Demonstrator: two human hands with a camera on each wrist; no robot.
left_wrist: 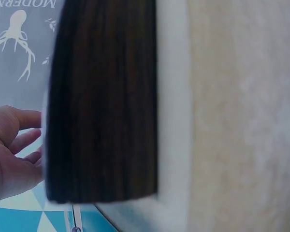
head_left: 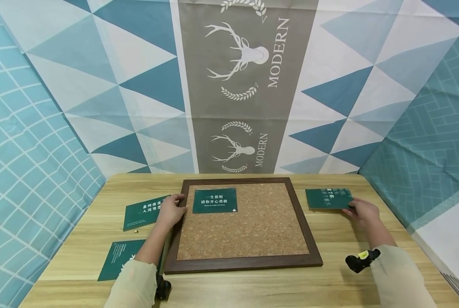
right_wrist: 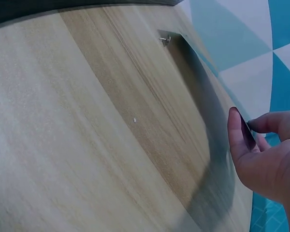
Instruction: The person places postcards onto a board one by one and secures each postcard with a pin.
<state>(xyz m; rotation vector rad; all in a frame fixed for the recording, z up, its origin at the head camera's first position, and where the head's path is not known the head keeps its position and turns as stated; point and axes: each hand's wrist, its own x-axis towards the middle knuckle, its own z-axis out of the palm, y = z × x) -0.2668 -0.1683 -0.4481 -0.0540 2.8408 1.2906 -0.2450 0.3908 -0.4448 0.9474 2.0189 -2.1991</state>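
A cork board [head_left: 245, 231] in a dark brown frame lies on the wooden table. One green card [head_left: 215, 201] with white lettering sits on its upper left part, a small shiny pin at the card's lower right corner. My left hand [head_left: 171, 210] rests at the frame's left side, fingertips over its edge; in the left wrist view this hand [left_wrist: 14, 150] shows beside the dark frame [left_wrist: 104, 101]. To the board's right, my right hand [head_left: 364, 210] pinches another green card [head_left: 327, 199] by its right end. The right wrist view has that hand [right_wrist: 270, 150] holding the card's dark corner between thumb and fingers.
Left of the board lie a green card [head_left: 138, 214], partly behind the left hand, and another green card [head_left: 117, 259], partly under the left forearm. A small brass-coloured piece [head_left: 136, 231] lies between them. Patterned cloth [head_left: 148, 94] hangs behind the table.
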